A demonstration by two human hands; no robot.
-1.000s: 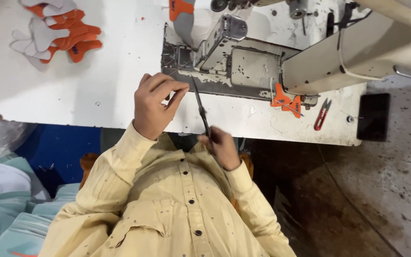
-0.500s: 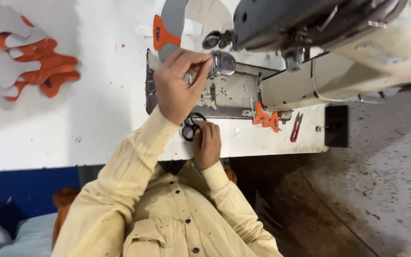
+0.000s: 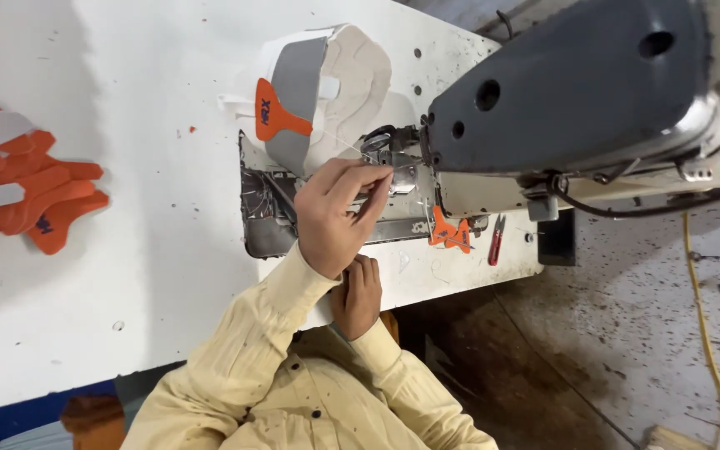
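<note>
**Left hand pinching thread at the needle**

Left hand (image 3: 335,218) is reaching to the sewing machine (image 3: 577,92), fingertips pressing together on a thin white thread (image 3: 339,143) beside the needle area. Right hand (image 3: 358,293) is curling against the white table's (image 3: 143,275) near edge; whether it grips anything, I cannot tell. Grey-and-white shoe upper (image 3: 327,92) is lying behind the machine bed.

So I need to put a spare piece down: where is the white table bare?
The table is bare between the orange cut pieces and the left hand. The near edge right of the right hand is narrow. It is crowded around the sewing machine and shoe upper.
</note>
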